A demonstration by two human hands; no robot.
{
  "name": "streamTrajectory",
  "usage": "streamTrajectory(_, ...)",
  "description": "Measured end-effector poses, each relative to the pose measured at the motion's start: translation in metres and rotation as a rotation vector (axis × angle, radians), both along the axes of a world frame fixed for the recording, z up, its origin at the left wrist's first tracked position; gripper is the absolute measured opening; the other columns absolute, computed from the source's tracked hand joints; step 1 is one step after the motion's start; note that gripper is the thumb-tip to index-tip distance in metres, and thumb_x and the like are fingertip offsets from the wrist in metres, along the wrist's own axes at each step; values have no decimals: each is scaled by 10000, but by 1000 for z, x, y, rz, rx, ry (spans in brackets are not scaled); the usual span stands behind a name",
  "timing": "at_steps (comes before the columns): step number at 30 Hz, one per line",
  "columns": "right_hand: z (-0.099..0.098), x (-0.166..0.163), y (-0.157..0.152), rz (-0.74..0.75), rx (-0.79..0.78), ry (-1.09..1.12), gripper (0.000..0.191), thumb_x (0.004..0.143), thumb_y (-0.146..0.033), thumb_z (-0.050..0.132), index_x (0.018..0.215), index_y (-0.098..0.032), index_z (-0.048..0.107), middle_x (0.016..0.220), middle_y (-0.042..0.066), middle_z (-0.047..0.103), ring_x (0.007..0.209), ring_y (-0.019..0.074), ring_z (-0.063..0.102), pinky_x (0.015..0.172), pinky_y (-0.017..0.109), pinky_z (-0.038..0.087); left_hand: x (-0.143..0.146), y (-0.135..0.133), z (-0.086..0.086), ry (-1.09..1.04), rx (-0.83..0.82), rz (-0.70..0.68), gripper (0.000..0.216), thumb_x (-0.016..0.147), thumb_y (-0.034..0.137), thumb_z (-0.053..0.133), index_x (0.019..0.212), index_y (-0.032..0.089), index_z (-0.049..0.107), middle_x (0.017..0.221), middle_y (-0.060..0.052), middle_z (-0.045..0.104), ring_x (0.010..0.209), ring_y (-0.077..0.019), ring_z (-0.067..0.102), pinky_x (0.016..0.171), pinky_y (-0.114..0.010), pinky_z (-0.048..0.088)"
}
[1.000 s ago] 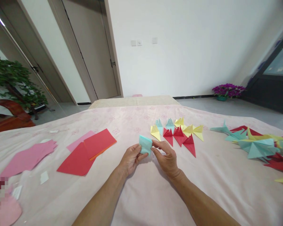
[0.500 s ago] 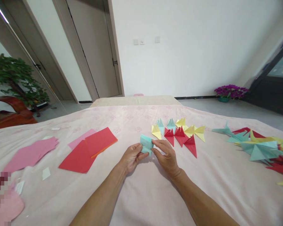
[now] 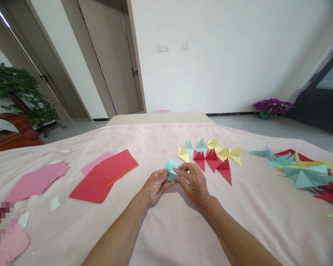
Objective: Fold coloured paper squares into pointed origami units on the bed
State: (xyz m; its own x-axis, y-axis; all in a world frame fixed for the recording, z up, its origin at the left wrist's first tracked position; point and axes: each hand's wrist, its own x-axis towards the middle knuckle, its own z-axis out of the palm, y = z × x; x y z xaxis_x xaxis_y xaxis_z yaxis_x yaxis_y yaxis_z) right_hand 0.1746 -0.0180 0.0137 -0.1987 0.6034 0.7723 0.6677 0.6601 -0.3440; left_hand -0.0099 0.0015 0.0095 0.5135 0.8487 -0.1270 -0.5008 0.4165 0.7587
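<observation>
- The pink cloth (image 3: 166, 229) covers the whole surface and is the landmark here; at its far left corner there is a blurred patch, and I cannot tell what is under it.
- On the left part of the cloth lies a pink sheet (image 3: 37, 181) with an uneven edge; small white scraps (image 3: 54, 203) lie near it, toward the near side.
- Right of the pink sheet, still on the left half of the cloth, lie red sheets (image 3: 105, 175); they overlap each other, and a paler pink sheet shows from under their far edge.
- Near the middle of the cloth is the left hand (image 3: 155, 184); its thumb and fingers pinch the left side of the teal paper (image 3: 172, 168).
- The teal paper is small and partly folded; it is held just above the middle of the cloth, between both hands.
- The right hand (image 3: 195, 183) is close against the left one; its fingers are closed over the top and right side of the teal paper.
- Just beyond the right hand, on the cloth, lies a row of folded pieces (image 3: 211, 155) in yellow, teal and red; they touch and overlap.
- At the right edge of the cloth lies a pile (image 3: 308, 173) of bigger folded shapes, teal, red and yellow; it is well apart from the hands.
</observation>
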Motion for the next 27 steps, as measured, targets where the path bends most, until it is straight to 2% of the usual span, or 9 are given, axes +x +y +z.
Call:
streamTrajectory(6,4,0,-2,-29,-23,-22,191,884,-269,640,1035,-301,754,932,57,630,812,191,548,740,355,469,0,-1,0,28,3,2,399,737,332,814,1019,70,708,986,-129,742,848,-178,723,737,-205,596)
streamTrajectory(11,1,-1,-1,-20,-34,53,187,885,-286,649,1044,-286,747,884,50,629,796,190,555,731,352,466,0,0,-1,40,2,-3,415,747,331,807,1047,63,706,977,-133,743,820,-171,722,720,-194,592)
streamTrajectory(16,4,-1,-1,-1,-66,82,100,876,-291,666,891,-259,759,833,40,633,789,188,566,728,346,461,1,-2,0,59,-3,-2,387,751,331,804,1015,64,712,969,-126,741,790,-154,715,715,-191,594)
streamTrajectory(20,5,0,-1,-6,-106,72,158,891,-287,640,777,-228,732,813,41,629,782,184,565,725,343,456,2,-4,2,85,-11,4,369,771,321,788,1013,54,709,951,-128,737,773,-140,708,710,-188,595)
streamTrajectory(27,-1,0,2,-24,-68,93,100,871,-291,675,942,-251,735,853,43,675,814,201,599,748,358,471,3,-2,0,57,-70,58,310,786,285,776,989,60,710,941,-118,739,781,-150,720,727,-193,602)
